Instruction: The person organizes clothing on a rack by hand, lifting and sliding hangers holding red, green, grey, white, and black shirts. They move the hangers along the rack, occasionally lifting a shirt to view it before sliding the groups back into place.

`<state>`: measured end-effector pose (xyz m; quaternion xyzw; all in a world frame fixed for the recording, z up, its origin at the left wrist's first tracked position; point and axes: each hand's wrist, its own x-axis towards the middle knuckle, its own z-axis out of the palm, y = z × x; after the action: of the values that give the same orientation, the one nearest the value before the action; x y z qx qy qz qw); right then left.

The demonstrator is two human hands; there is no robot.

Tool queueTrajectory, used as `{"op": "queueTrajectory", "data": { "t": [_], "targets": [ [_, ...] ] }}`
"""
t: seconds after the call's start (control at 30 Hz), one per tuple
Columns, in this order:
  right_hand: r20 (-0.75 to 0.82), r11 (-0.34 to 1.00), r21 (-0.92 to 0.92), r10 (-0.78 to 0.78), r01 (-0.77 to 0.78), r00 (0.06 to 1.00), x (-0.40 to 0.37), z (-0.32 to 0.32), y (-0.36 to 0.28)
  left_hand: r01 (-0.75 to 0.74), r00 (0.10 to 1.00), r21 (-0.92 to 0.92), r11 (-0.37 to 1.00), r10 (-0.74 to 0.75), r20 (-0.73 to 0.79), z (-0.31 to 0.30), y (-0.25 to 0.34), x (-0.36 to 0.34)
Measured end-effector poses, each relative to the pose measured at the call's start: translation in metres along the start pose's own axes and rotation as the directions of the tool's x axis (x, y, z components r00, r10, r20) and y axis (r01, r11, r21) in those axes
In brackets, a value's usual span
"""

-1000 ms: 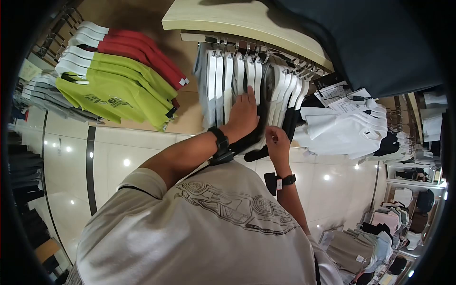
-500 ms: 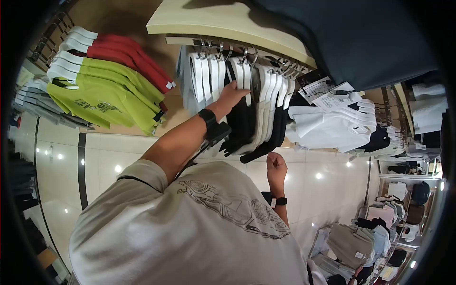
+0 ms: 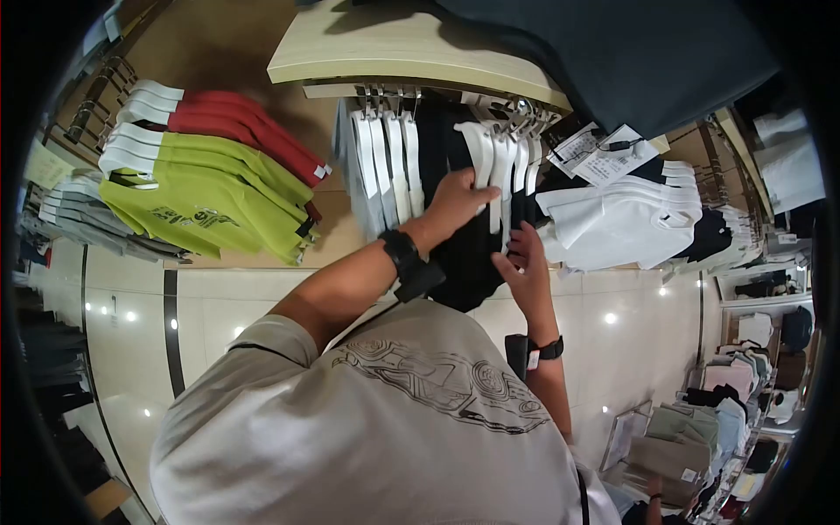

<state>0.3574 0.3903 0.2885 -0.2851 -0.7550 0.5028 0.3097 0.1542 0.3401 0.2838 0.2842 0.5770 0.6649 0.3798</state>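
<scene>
My left hand (image 3: 457, 208) is closed at the front of a black shirt (image 3: 464, 262) on the rail, its thumb lying toward the white hangers (image 3: 500, 157). Its fingertips are partly hidden in the cloth. To the right, my right hand (image 3: 527, 262) is raised with fingers apart, close to the dark and white garments and holding nothing I can see. On the left side of the same rail hang more white hangers (image 3: 385, 153) with white and grey shirts.
A wooden shelf (image 3: 411, 48) juts out above the rail, with dark cloth (image 3: 612, 70) over its right part. Lime-green shirts (image 3: 210, 188) and red shirts (image 3: 241, 131) hang at left. White shirts (image 3: 621, 219) and paper tags (image 3: 604, 156) are at right.
My left hand has moved right and down along the rail. A gap in the hangers has opened above the black shirt. My right hand has risen to the garments, its fingers spreading.
</scene>
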Motion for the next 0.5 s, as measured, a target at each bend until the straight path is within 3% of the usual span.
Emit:
{"op": "queueTrajectory", "data": {
  "t": [0.07,0.1,0.17,0.23,0.3,0.33,0.37,0.4,0.43,0.5],
  "targets": [
    [0.149,0.871,-0.364,-0.295,0.329,0.944,0.009,0.013,-0.001,-0.034,0.999,0.076,0.997,0.034,0.001,0.009,-0.006,-0.009],
    [0.150,0.873,-0.366,-0.288,0.324,0.946,0.009,0.020,-0.002,-0.028,1.000,0.074,0.997,0.028,0.002,0.010,-0.008,-0.014],
    [0.094,0.887,-0.462,0.048,0.001,0.994,0.008,0.031,-0.005,-0.062,0.994,0.331,0.942,0.027,0.109,0.012,0.000,-0.024],
    [0.083,0.878,-0.478,0.065,-0.018,0.994,0.008,0.022,0.019,-0.112,0.984,0.348,0.931,0.054,0.171,0.003,-0.012,-0.022],
    [0.104,0.919,-0.375,0.175,-0.124,0.979,0.004,0.010,0.032,-0.418,0.889,0.412,0.809,0.272,0.369,-0.013,-0.008,-0.024],
    [0.120,0.955,-0.282,0.133,-0.095,0.984,-0.001,0.004,0.039,-0.440,0.897,0.486,0.755,0.339,0.286,-0.024,-0.005,-0.026],
    [0.137,0.960,-0.229,0.199,-0.164,0.970,-0.007,-0.001,0.026,-0.489,0.862,0.579,0.652,0.464,0.205,-0.038,-0.001,-0.027],
    [0.144,0.960,-0.205,0.225,-0.193,0.964,-0.015,-0.007,0.026,-0.433,0.822,0.727,0.533,0.565,0.076,-0.051,-0.003,-0.031],
    [0.149,0.959,-0.180,0.246,-0.218,0.958,-0.021,-0.014,0.027,-0.403,0.764,0.844,0.354,0.638,0.097,-0.065,0.007,-0.034],
    [0.154,0.948,-0.161,0.299,-0.274,0.942,-0.031,-0.024,0.026,-0.157,0.789,0.969,0.192,0.614,0.006,-0.083,-0.010,-0.037]
  ]
}}
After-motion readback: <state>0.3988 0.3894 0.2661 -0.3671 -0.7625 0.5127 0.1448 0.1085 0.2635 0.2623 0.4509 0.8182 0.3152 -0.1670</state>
